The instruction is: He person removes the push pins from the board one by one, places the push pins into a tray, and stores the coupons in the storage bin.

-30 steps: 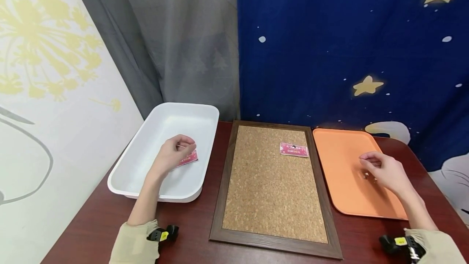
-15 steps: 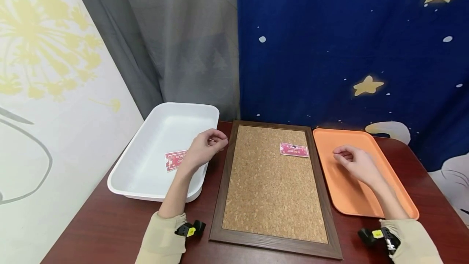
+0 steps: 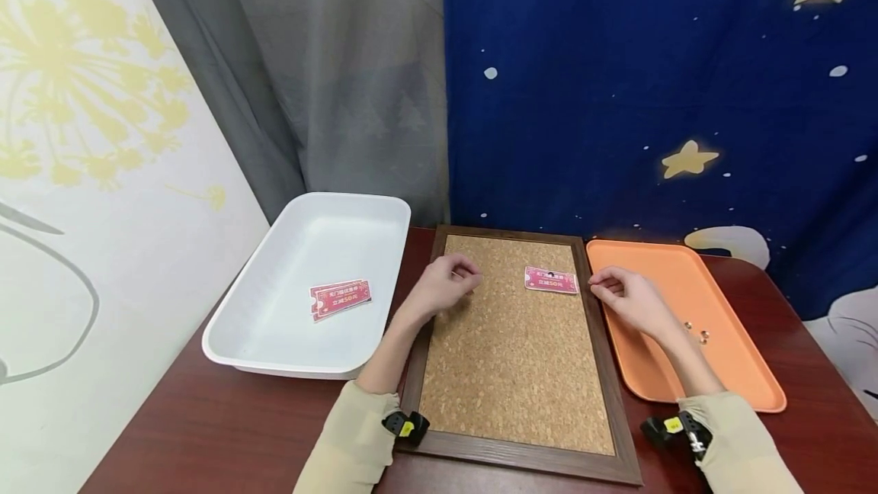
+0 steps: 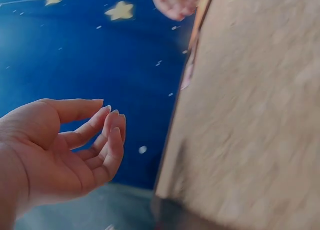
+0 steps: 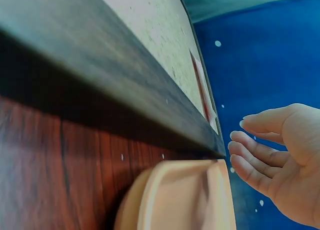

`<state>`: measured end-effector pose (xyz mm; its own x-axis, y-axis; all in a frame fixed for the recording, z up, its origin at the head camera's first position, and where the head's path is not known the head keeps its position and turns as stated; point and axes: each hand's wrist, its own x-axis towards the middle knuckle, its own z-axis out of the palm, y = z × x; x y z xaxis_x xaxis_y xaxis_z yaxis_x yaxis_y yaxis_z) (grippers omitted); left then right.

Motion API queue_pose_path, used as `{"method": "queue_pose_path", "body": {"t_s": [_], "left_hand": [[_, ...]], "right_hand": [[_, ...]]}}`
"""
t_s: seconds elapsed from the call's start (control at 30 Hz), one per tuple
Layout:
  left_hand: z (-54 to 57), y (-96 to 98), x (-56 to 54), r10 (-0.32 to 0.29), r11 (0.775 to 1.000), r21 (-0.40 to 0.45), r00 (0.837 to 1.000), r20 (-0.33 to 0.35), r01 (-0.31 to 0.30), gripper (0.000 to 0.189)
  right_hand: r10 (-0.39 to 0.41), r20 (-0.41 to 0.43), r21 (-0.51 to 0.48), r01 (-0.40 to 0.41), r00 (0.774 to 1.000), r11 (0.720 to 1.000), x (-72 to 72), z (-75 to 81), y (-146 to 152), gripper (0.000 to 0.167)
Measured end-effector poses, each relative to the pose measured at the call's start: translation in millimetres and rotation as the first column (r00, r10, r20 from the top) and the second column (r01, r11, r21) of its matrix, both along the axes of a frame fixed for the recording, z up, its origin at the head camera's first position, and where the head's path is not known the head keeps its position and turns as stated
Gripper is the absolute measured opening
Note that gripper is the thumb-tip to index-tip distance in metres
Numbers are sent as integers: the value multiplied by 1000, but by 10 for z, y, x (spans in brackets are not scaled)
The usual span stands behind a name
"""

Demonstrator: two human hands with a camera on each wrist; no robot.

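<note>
Over the left part of the framed cork board [image 3: 511, 372] hovers my left hand [image 3: 444, 284], fingers loosely curled. In the left wrist view that hand [image 4: 75, 145] has its thumb near the fingertips and nothing seen between them. My right hand [image 3: 634, 299] is above the left edge of the orange tray [image 3: 658, 265], beside the board. The right wrist view shows this hand [image 5: 280, 160] with relaxed fingers, a gap to the thumb and nothing held. A pink coupon [image 3: 551, 281] with a dark spot at its top lies at the board's upper right.
Overlapping pink coupons [image 3: 341, 299] lie in the white bin [image 3: 288, 360] on the left. Several small shiny pieces [image 3: 703, 335] sit on the orange tray. All stands on a dark red table [image 3: 171, 433], with a blue curtain [image 3: 549, 136] behind.
My left hand has moved right from the white bin to above the cork board, baring the coupons. My right hand has moved left across the orange tray toward the board's edge.
</note>
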<state>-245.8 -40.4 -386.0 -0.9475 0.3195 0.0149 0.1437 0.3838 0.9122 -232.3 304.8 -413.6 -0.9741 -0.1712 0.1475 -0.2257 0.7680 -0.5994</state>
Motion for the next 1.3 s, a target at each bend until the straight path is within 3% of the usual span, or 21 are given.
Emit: {"method": "queue_pose_path", "body": {"t_s": [0.1,0.3,0.5,0.8,1.3], "left_hand": [[-80,142,-34,-19,1000,-10,1000,7,19,11],[-217,377,-107,-50,998,48,998,27,48,7],[-278,539,-160,-52,999,-7,998,27,52,5],[-360,786,-251,1,996,-89,999,53,4,8],[-481,1019,-441,102,983,-164,992,78,-88,14]], "right_hand": [[9,4,-1,-9,1000,1000,-44,-10,-60,15],[16,-9,-4,-16,1000,1000,-151,-57,-149,11],[27,-20,1,-27,999,1000,-239,-121,-215,10],[55,-42,36,-54,998,998,-364,-190,-325,7],[68,45,26,-69,997,997,-551,-181,-478,11]]}}
